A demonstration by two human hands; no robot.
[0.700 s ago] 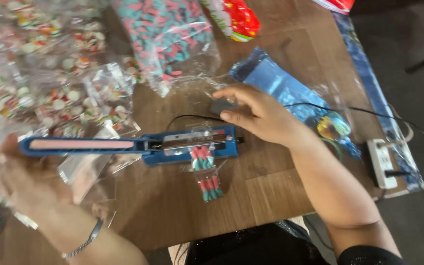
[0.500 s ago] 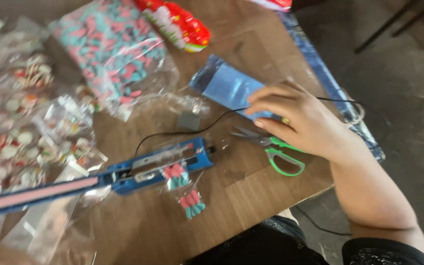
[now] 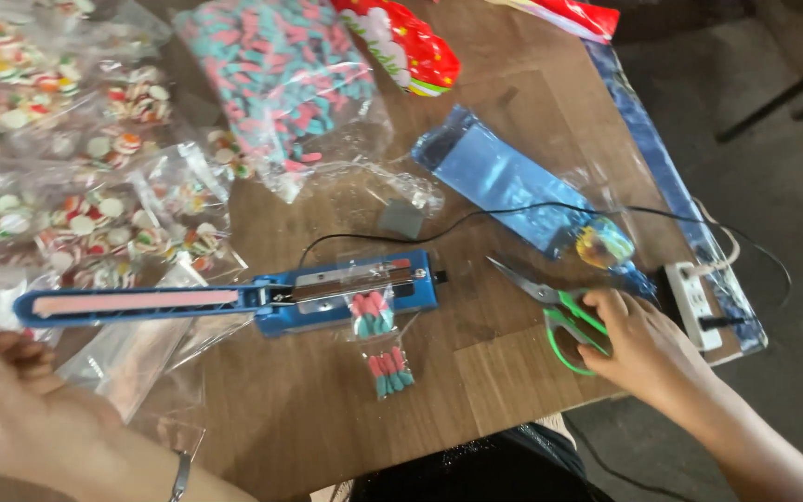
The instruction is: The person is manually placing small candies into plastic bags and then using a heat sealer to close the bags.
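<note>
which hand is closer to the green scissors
Right. The right hand is on the green scissors, its fingers at the handles near the table's right edge. The left hand is far off at the lower left, past the end of the blue bag sealer.

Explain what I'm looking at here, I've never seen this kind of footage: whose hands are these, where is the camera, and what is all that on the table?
There is no machine: a person works with bare hands, and the one camera sits on their head, looking down at a wooden table. The right hand grips the green handles of a pair of scissors, blades pointing left. The left hand is at the lower left edge, beside clear plastic bags; whether it holds one is unclear. Between them lies a blue heat sealer with two small sealed candy packets in front. Behind are bags of striped sweets, a bag of pink and teal candy, a blue foil pouch and a white power strip.
</note>
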